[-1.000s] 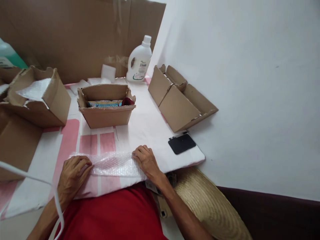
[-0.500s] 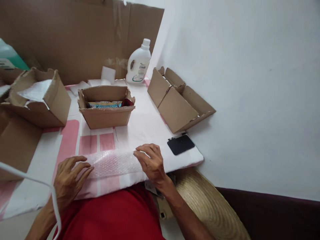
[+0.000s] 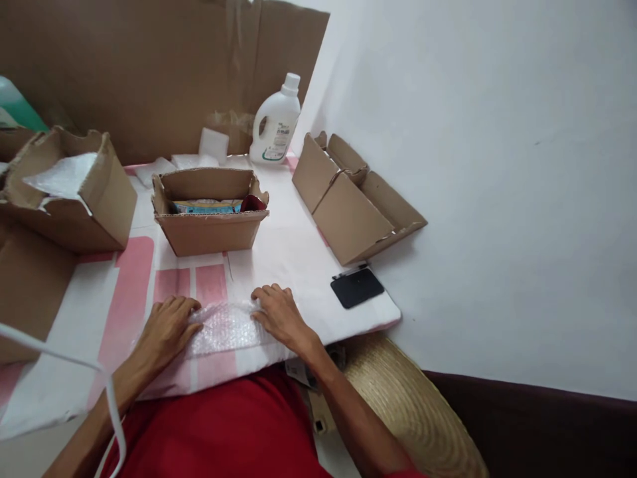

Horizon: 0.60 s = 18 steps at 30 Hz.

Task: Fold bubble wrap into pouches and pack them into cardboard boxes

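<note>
A strip of clear bubble wrap [image 3: 226, 326] lies along the front edge of the cloth-covered table. My left hand [image 3: 172, 326] is closed on its left end, fingers curled over the far edge and thumb on the near side. At the right end, my right hand [image 3: 279, 316] pinches the wrap between curled fingers and thumb. Behind the strip stands an open cardboard box [image 3: 212, 234], with a blue-and-yellow packet [image 3: 209, 208] and a dark red item [image 3: 253, 203] inside.
Further cardboard boxes stand at left [image 3: 112, 199] and right [image 3: 348, 216]. A dark flat pad [image 3: 357, 287] lies near the right corner. At the back are a white jug [image 3: 275, 126] and white foam pieces [image 3: 213, 145]. A white cable [image 3: 60, 353] crosses the lower left.
Both hands have come closer together, the left moving right and up, the right moving left. Their fingers have closed on the bubble wrap, which is now more bunched between them.
</note>
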{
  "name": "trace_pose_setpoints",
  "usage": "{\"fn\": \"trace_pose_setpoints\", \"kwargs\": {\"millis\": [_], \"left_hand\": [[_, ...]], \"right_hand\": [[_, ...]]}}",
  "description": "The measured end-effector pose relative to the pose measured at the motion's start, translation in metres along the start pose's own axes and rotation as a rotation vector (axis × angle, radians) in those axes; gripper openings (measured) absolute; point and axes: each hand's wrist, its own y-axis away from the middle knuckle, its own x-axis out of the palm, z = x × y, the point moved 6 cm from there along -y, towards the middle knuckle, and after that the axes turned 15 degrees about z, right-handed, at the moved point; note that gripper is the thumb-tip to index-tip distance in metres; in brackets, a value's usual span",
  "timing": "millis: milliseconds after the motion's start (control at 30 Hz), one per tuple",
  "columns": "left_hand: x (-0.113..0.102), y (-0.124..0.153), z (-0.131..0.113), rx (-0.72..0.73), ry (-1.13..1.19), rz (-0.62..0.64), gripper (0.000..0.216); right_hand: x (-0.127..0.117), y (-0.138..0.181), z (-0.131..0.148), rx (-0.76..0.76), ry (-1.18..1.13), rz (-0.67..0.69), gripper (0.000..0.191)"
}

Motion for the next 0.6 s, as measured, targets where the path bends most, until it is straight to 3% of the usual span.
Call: {"fn": "trace_pose_setpoints", "kwargs": {"millis": [133,333,433,600], "left_hand": [[-0.027,0.005,-0.003,0.068,0.230,-0.016,0.023],[-0.070,0.027,-0.012,0.008,0.417,-0.037,0.036],[-0.080,0.033,-0.018,0.027,0.446,-0.052,0.037],[-0.080,0.031,-0.025,0.068,0.428,-0.039,0.033]], "right_hand": [[-0.023,0.011,-0.001,-0.099,-0.142,-0.011,0.012],[-0.062,0.037,-0.002,-0.231,-0.422,-0.039,0.008],[-0.074,0.045,0.004,-0.294,-0.537,-0.025,0.003],[-0.079,0.047,0.013,-0.317,-0.672,-0.022,0.020]]}}
